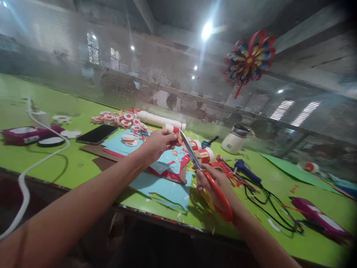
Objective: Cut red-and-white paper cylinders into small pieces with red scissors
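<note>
My right hand (210,180) is wrapped round the orange-red handles of a pair of scissors (191,150), whose metal blades point up and away. Their tips are close to the fingers of my left hand (158,145). That hand is closed in a pinch on a small red paper piece (179,141), mostly covered by the fingers. Just behind the fingertips is a red and white paper cup (170,128); I cannot tell whether the hand touches it. Below lie light blue paper sheets (167,191) with scattered scraps, over red sheets and brown cardboard.
Red and white paper discs (128,117) are heaped beside a white roll (160,120). A phone (97,133) lies left. On the right are a cup (206,155), a blue glue gun (248,171) with black cable, and a purple box cutter-like object (320,217). A paper flower (249,60) hangs above.
</note>
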